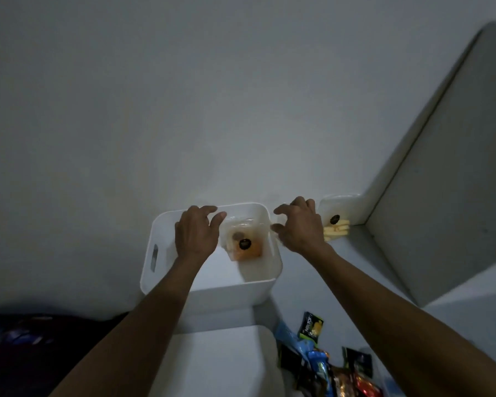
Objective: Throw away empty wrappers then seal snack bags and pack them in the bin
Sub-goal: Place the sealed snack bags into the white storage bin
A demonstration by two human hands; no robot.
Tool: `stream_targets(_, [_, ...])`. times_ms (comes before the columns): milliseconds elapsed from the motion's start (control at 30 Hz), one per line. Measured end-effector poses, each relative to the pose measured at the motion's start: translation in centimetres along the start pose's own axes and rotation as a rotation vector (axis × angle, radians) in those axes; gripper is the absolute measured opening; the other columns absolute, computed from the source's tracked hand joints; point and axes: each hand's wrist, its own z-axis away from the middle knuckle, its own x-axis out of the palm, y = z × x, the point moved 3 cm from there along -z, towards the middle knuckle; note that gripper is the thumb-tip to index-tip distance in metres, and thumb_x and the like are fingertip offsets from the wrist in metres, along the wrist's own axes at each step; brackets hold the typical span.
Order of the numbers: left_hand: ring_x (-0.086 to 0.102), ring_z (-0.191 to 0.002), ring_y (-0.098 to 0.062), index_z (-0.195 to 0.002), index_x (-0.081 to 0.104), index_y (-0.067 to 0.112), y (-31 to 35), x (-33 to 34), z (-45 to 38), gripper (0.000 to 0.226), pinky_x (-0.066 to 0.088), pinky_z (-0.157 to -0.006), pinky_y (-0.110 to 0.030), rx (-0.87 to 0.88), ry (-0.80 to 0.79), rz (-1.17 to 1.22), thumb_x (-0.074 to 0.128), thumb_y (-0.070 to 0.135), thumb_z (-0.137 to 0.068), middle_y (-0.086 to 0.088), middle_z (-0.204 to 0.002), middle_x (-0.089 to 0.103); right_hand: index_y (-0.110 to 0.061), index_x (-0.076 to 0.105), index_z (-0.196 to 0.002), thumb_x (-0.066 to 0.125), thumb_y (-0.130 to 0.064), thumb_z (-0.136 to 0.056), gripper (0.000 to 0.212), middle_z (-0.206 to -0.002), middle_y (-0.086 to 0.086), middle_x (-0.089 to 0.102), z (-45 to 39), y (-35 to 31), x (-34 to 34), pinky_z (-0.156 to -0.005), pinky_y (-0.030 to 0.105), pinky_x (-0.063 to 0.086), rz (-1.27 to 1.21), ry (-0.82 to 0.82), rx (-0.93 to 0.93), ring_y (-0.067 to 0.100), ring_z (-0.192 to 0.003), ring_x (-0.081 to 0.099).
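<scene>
Nearest to us, at the lower right, a heap of coloured snack bags and wrappers [324,365] lies on the white tabletop [295,305], with a green packet [311,328] at its far end. Beyond them stands the white bin [212,290], with a slot handle on its left wall. Inside it, against the right wall, one clear bag of orange snack [245,242] already lies. Our left hand [196,233] hovers over the bin's far left part, fingers spread and loosely bent, holding nothing. Our right hand [299,227] is just outside the right rim, also empty, fingers half curled. Just behind this hand, to its right, a second clear bag of pale yellow sticks [337,224] leans at the wall, long axis about upright. We judge the right hand is nearer to take it.
</scene>
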Motion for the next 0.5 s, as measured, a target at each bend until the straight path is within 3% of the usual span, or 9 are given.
stream_targets(133, [0.061,-0.087,-0.027,-0.109,0.071,0.017,3.5,-0.8,3.5,0.033,0.05,-0.084,-0.043,0.074,-0.021,0.062,0.064,0.042,-0.089,-0.005,-0.082,0.062,-0.025,0.066,-0.121,0.073,-0.032,-0.085,0.038,-0.118,0.006,0.056,4.4,2.5,-3.9,-0.085,0.041,0.049,-0.01,0.036,0.031,0.026,-0.114,0.046])
stream_targets(333, [0.059,-0.102,-0.031,-0.115,0.069,0.015,8.3,2.4,8.0,0.033,0.049,-0.086,-0.04,0.13,-0.157,0.078,0.063,0.036,-0.089,-0.013,-0.103,0.065,-0.023,0.069,-0.119,0.073,-0.031,-0.084,0.036,-0.116,0.008,0.059,7.8,8.9,-6.7,-0.087,0.038,0.051,-0.038,0.025,0.136,0.029,-0.111,0.054])
stream_targets(500, [0.059,-0.1,-0.027,-0.118,0.066,0.015,11.9,7.6,7.2,0.037,0.049,-0.087,-0.041,0.093,-0.213,0.092,0.065,0.038,-0.089,-0.008,-0.097,0.064,-0.024,0.068,-0.12,0.073,-0.031,-0.083,0.038,-0.118,0.007,0.06,5.3,14.8,-7.8,-0.088,0.04,0.053,-0.051,0.031,0.237,0.027,-0.108,0.059])
